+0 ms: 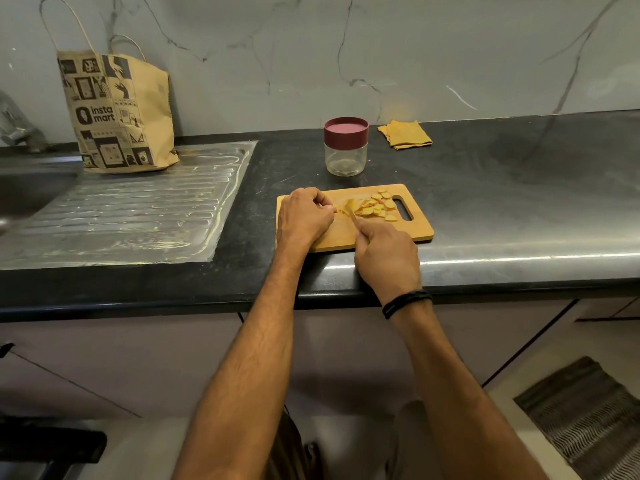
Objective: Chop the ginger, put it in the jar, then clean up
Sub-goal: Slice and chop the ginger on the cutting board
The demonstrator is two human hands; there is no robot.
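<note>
Ginger stub (341, 211) pinched in left hand (304, 216) — knife (352, 213) gripped in right hand (384, 254). Stub small — slow, thin cuts advised, blade kept clear of knuckles.

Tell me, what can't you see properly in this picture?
All in the head view:
1. The knife: its handle is hidden inside the right hand, so only the blade shows.
2. The uncut ginger: almost all of it is covered by the fingers of the left hand.
3. The sink: cut off by the left edge.
4. The grey thing beside the paper bag: blurred and cut off.
</note>
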